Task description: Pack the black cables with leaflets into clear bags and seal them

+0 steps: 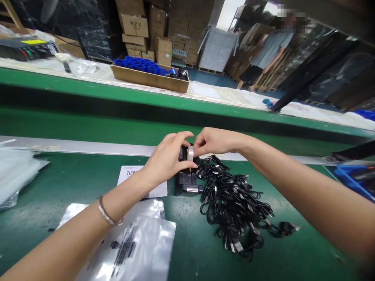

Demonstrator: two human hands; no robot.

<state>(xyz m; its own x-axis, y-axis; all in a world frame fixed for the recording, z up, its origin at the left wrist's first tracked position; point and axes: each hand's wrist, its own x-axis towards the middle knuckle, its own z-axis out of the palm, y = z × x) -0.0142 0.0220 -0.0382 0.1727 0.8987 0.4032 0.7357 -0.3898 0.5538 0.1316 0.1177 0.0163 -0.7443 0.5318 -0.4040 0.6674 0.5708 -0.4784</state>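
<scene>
A black tape dispenser (186, 180) stands on the green bench in front of me. At its back end is a pale, whitish roll of tape (190, 153). My left hand (170, 154) curves around the roll from the left, thumb below and fingers above. From the right, my right hand (209, 141) has its fingertips pinched together against the roll's side; whatever lies between them is hidden. A heap of coiled black cables (234, 199) with metal plugs lies just right of the dispenser. Partly under my left forearm is a printed white sheet (158, 190).
Clear plastic bags (149, 242) with black print lie at front left, and more translucent bags (17, 171) at far left. On the raised shelf sits a cardboard tray (149, 80) of blue parts. A blue bin (357, 179) stands at right. A person (269, 50) is beyond the bench.
</scene>
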